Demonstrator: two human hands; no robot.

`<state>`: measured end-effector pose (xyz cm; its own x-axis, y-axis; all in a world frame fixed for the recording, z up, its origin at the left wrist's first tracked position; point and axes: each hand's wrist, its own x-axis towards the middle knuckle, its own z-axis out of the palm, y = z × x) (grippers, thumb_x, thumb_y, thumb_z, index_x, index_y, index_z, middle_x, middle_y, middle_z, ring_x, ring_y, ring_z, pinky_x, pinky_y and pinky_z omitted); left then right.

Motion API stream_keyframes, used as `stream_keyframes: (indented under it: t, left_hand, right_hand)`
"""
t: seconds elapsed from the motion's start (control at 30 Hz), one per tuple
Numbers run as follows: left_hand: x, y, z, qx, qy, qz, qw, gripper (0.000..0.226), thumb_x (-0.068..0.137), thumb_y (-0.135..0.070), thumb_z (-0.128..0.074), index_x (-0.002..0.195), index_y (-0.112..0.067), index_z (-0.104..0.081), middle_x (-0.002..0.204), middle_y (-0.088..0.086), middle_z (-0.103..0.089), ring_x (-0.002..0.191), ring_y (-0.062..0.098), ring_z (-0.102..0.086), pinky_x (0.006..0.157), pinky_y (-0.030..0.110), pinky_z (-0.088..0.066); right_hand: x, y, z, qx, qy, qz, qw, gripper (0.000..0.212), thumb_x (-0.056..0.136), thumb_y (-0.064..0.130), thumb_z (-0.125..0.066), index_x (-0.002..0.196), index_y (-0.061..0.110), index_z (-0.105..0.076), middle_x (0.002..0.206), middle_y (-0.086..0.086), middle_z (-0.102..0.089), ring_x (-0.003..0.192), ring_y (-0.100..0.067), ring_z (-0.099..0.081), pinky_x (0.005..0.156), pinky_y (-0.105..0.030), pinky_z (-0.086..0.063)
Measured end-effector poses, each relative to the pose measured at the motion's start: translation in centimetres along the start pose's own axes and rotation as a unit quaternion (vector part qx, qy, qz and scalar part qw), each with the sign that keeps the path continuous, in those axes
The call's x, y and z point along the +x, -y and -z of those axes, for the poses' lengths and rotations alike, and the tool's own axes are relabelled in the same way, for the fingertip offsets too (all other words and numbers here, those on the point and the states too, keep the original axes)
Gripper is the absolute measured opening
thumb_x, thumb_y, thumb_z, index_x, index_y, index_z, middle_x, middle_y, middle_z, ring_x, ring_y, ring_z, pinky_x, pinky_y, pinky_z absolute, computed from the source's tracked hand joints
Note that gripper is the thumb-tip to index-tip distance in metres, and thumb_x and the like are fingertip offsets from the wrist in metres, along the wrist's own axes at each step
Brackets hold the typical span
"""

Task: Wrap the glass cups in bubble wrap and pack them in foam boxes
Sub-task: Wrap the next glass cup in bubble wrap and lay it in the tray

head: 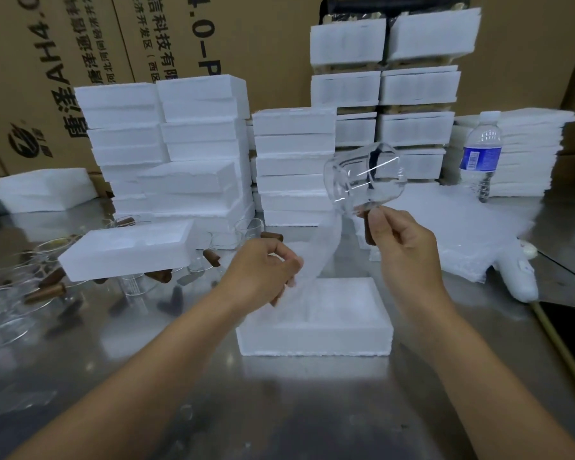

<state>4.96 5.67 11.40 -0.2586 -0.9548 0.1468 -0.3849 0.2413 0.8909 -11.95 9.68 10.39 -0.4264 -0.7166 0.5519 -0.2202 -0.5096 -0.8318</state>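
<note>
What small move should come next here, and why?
Probably the left hand should draw the bubble wrap strip around the glass cup. The right hand holds the cup up by its brown handle, the strip only trails loose from it, and the open foam box sits below.

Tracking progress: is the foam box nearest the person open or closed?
Open. The foam box has no lid; its two hollows show from above.
</note>
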Motion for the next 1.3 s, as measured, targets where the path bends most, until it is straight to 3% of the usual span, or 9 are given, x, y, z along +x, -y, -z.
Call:
stream_keyframes:
  t: [0.33,0.5,0.57,0.67,0.8,1.0,1.13,1.23,1.3]
  left_hand:
    - [1.7,-1.2,-2.6,-0.111,-0.112,0.020,0.987,0.017,0.091,-0.004,-0.055,0.074,-0.006,-0.058,0.062,0.005,-0.061,0.032,0.003,-0.047,0.037,0.016,-0.042]
    - [1.8,-1.0,-3.0,-0.097,-0.153,-0.032,0.983,0.013,0.092,-0.009,-0.054,0.080,-0.005,-0.056,0.065,0.008,-0.060,0.033,0.004,-0.047,0.038,0.018,-0.044]
    - [1.8,-0.9,-3.2,-0.068,-0.157,-0.056,0.984,0.013,0.091,-0.008,-0.055,0.078,-0.006,-0.056,0.065,0.010,-0.060,0.034,0.003,-0.047,0.036,0.016,-0.041]
    - [2.0,-0.7,-3.9,-0.039,-0.129,-0.068,0.989,0.014,0.089,-0.007,-0.056,0.075,-0.007,-0.057,0.066,0.013,-0.062,0.034,0.002,-0.048,0.037,0.014,-0.040]
    - [2.4,0.0,-5.3,-0.042,-0.062,-0.027,0.997,0.018,0.089,-0.017,-0.064,0.071,-0.018,-0.059,0.067,0.000,-0.065,0.041,-0.003,-0.054,0.040,0.012,-0.040]
    - [2.9,0.4,-6.4,-0.062,-0.077,0.034,0.994,0.019,0.085,-0.005,-0.061,0.072,-0.019,-0.060,0.075,0.003,-0.070,0.066,0.017,-0.061,0.060,0.026,-0.049]
    - [2.9,0.3,-6.4,-0.109,-0.114,0.039,0.987,0.015,0.088,-0.007,-0.057,0.080,-0.018,-0.053,0.084,0.011,-0.067,0.070,0.025,-0.063,0.065,0.033,-0.053]
    - [2.9,0.0,-6.2,-0.085,-0.137,-0.012,0.987,0.014,0.089,-0.009,-0.060,0.080,-0.019,-0.054,0.079,0.008,-0.066,0.073,0.026,-0.066,0.072,0.039,-0.057]
    - [2.7,-0.4,-6.0,-0.055,-0.146,-0.056,0.986,0.011,0.088,-0.012,-0.062,0.081,-0.019,-0.057,0.075,0.005,-0.067,0.072,0.024,-0.067,0.071,0.038,-0.056]
  right_hand:
    - [0.2,-1.0,0.8,-0.298,0.032,0.061,0.952,0.018,0.094,0.029,-0.050,0.096,0.022,-0.067,0.085,0.010,-0.043,0.077,0.004,-0.048,0.065,-0.001,-0.034]
    - [0.4,-1.4,1.6,-0.430,0.037,0.002,0.902,0.026,0.097,0.030,-0.046,0.092,0.016,-0.067,0.094,-0.002,-0.045,0.075,-0.017,-0.050,0.066,-0.027,-0.037]
    - [0.5,-1.2,1.5,-0.432,0.005,0.005,0.902,0.028,0.098,0.029,-0.045,0.093,0.013,-0.067,0.090,-0.001,-0.042,0.073,-0.016,-0.047,0.066,-0.026,-0.035]
    - [0.9,-0.3,1.5,-0.288,-0.015,-0.013,0.957,0.029,0.098,0.027,-0.044,0.083,0.014,-0.066,0.081,0.000,-0.049,0.069,-0.005,-0.046,0.060,-0.006,-0.032]
    - [0.8,0.5,1.3,-0.143,0.092,-0.088,0.981,0.031,0.097,0.025,-0.047,0.072,0.030,-0.065,0.062,0.011,-0.055,0.053,0.006,-0.049,0.053,-0.007,-0.036]
    - [1.0,-0.2,1.7,-0.208,0.098,-0.197,0.953,0.033,0.095,0.029,-0.050,0.069,0.021,-0.069,0.055,0.009,-0.051,0.056,-0.008,-0.046,0.047,-0.012,-0.035]
    - [1.3,-1.0,2.4,-0.315,0.074,-0.193,0.927,0.039,0.095,0.027,-0.049,0.084,-0.006,-0.067,0.059,-0.005,-0.043,0.054,-0.018,-0.035,0.047,-0.025,-0.029]
    - [1.1,-1.3,2.3,-0.403,0.050,-0.149,0.902,0.047,0.094,0.026,-0.050,0.050,0.009,-0.047,0.050,-0.002,-0.039,0.050,-0.021,-0.035,0.048,-0.030,-0.028]
    - [1.0,-1.4,2.2,-0.426,0.036,-0.125,0.895,0.050,0.095,0.027,-0.049,0.047,0.013,-0.041,0.057,-0.004,-0.043,0.055,-0.023,-0.040,0.053,-0.031,-0.031]
